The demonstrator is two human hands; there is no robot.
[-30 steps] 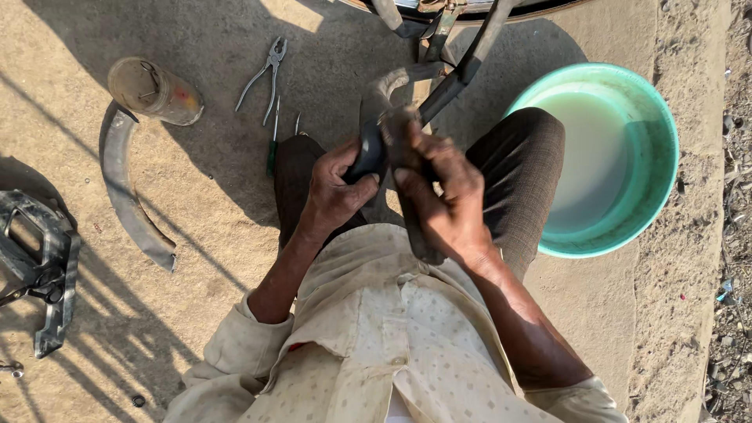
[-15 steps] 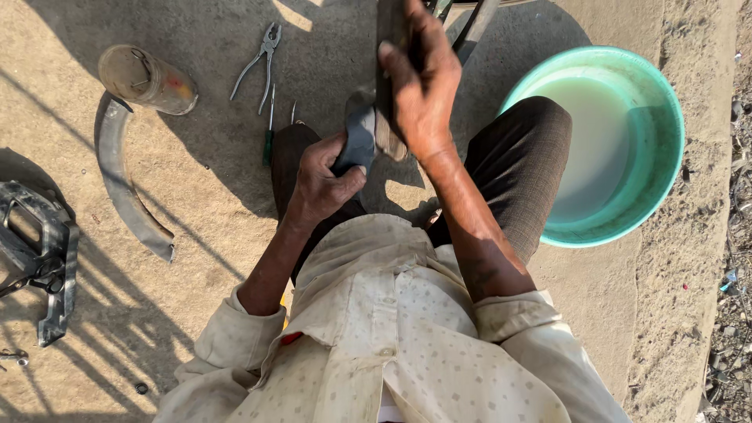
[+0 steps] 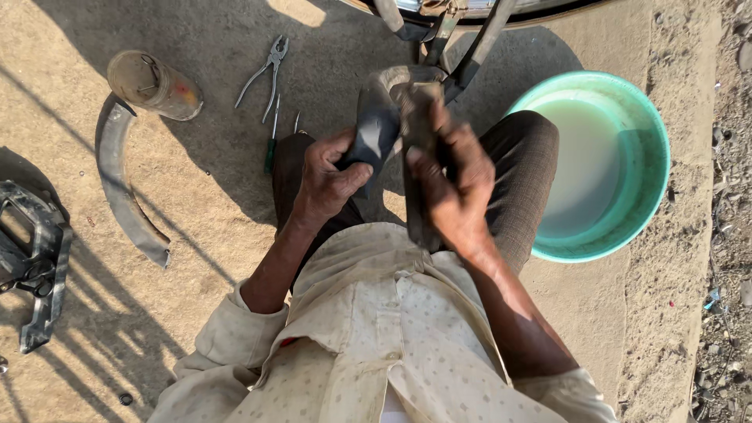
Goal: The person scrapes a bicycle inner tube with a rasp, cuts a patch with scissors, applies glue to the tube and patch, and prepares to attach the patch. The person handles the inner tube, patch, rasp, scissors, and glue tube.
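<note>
I squat on a concrete floor and look down over my cream shirt and dark trousers. My left hand [image 3: 327, 176] grips a dark rubber inner tube [image 3: 377, 129] held up between my knees. My right hand [image 3: 453, 184] is closed around the same tube just to the right, fingers wrapped over its fold. The tube's loop runs up toward a bicycle wheel and frame [image 3: 446, 23] at the top edge. Whether a small tool sits in my right hand is hidden by the fingers.
A teal basin [image 3: 654, 141] of cloudy water stands at the right by my knee. Pliers [image 3: 266, 74], a green-handled screwdriver [image 3: 271, 145], a tin can [image 3: 153, 82], a curved rubber strip [image 3: 117, 188] and a metal pedal part [image 3: 35, 258] lie to the left.
My right hand, raised high along the tube half a second ago, has come back down beside my left hand. The left hand keeps its grip on the tube.
</note>
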